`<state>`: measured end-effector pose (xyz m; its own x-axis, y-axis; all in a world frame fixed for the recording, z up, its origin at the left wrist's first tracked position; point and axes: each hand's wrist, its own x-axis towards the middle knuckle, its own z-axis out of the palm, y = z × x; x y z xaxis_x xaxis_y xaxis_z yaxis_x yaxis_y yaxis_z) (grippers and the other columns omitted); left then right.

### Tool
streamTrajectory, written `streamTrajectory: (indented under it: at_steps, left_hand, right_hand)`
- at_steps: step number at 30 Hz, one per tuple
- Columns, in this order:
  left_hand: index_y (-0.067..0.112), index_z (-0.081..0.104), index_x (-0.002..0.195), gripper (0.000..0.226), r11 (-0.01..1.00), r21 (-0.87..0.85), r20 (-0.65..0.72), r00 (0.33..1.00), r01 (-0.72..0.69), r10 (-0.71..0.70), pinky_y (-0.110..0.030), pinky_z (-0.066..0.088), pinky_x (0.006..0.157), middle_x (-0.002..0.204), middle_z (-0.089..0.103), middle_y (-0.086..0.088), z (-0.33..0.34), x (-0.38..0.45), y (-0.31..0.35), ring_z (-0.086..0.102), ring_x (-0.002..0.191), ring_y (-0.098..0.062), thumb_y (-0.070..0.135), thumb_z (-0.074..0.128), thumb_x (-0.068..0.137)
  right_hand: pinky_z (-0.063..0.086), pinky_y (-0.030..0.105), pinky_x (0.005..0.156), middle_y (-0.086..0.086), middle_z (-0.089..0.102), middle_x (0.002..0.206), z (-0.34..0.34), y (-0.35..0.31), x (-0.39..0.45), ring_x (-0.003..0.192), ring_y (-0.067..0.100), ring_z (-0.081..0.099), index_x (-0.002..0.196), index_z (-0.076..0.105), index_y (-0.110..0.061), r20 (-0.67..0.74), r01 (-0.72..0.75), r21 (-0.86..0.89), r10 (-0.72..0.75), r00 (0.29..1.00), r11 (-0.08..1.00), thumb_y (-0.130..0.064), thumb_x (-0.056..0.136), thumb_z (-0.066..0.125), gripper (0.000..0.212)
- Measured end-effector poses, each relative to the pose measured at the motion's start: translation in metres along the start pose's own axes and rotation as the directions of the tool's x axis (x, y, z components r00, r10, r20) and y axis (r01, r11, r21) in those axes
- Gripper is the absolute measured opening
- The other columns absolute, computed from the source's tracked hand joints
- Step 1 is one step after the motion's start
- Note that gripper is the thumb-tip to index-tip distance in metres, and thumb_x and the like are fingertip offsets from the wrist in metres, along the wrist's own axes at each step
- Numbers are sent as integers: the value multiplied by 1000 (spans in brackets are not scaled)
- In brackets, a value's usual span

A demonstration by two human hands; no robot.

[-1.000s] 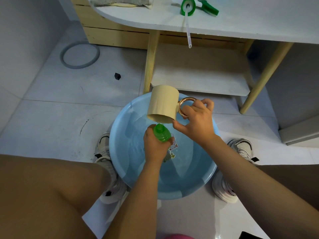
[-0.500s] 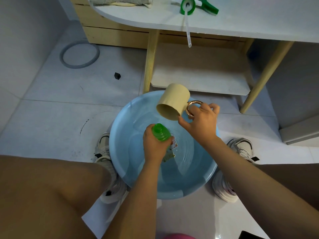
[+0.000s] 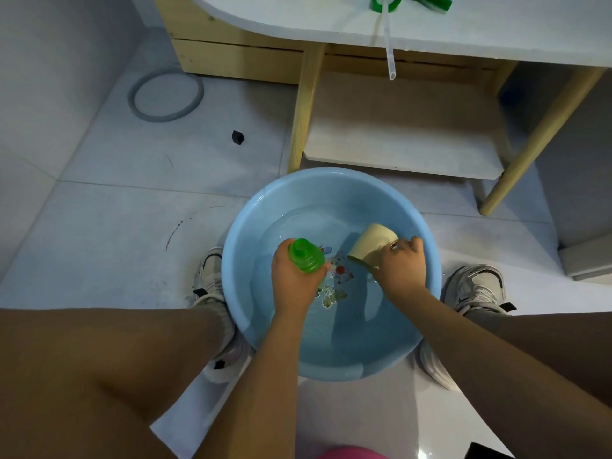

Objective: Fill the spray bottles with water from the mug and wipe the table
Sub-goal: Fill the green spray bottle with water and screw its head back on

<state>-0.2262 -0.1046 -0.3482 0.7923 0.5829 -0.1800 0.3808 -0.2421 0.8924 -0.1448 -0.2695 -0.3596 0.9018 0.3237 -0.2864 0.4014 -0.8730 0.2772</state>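
Observation:
A light blue basin [image 3: 245, 236] with water in it stands on the floor between my feet. My left hand [image 3: 293, 283] grips a green spray bottle [image 3: 306, 255] upright over the basin, its open neck facing up. My right hand [image 3: 402, 268] holds a beige mug [image 3: 372, 241] by its handle, tipped on its side low inside the basin at the water. The bottle's green spray head with its clear tube [image 3: 387, 38] lies on the white table [image 3: 480, 31] above, the tube hanging over the edge.
The table's wooden legs [image 3: 304, 104] and a low shelf [image 3: 404, 127] stand just behind the basin. A grey ring [image 3: 165, 94] and a small black object [image 3: 237, 137] lie on the floor at left. A cloth sits at the table's top edge.
The mug has come away from above the bottle's neck and gone down to the right into the basin. The bottle stayed in my left hand, lowered slightly.

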Motion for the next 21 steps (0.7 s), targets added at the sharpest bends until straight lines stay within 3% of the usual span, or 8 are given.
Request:
streamTrajectory:
  at_steps: [5,7,9,12,15,18,21]
  left_hand:
    - [37,41,74,52,1000,-2,-35,999,3,-3,-18,39,69,75,51,19,-5,1,3,52,76,-10,12,85,61]
    - [37,41,74,52,1000,-4,-34,999,1,-2,-15,37,66,74,51,17,-5,1,5,52,75,-10,12,85,60]
    - [35,44,79,51,1000,-4,-31,1000,-7,6,-17,39,69,77,52,16,-4,2,4,53,78,-12,13,85,59]
    - [26,49,91,50,1000,9,-27,1000,-1,2,-18,37,70,84,54,11,-2,2,3,54,82,-12,14,86,58]
    - [23,51,92,50,1000,15,-23,1000,-3,4,-19,38,69,88,56,8,0,0,3,54,82,-13,17,86,57]
    - [23,50,90,51,1000,15,-13,1000,-6,7,-8,33,62,84,53,12,2,-2,6,52,79,-11,17,87,57]
    - [24,48,87,48,1000,14,2,1000,-15,15,-4,33,61,78,49,18,4,-4,13,49,75,-8,15,86,59]
  right_hand:
    - [16,36,83,-4,55,62,-6,-6,-7,81,22,53,56,35,-21,43,85,69,-88,995,994,-47,87,50,43]
    - [22,36,84,-4,43,56,-17,-6,-7,75,22,50,54,37,-20,72,23,142,-34,997,990,-44,89,43,42]
    - [27,37,86,-4,47,60,-29,0,-2,74,22,49,58,44,-20,142,-89,264,53,989,960,-48,88,43,41]
    - [28,37,89,-3,48,60,-37,13,9,75,23,49,58,45,-19,252,-250,509,135,958,824,-54,86,47,45]
    - [29,34,77,-2,41,54,-43,21,14,66,22,45,53,38,-17,274,-322,708,175,946,629,-50,86,53,48]
    - [30,33,70,-1,33,51,-55,21,15,61,22,39,52,31,-17,224,-300,811,208,952,501,-45,84,57,51]
    - [30,34,69,-2,30,50,-67,19,12,56,20,35,52,29,-16,101,-201,849,222,970,489,-44,83,61,53]
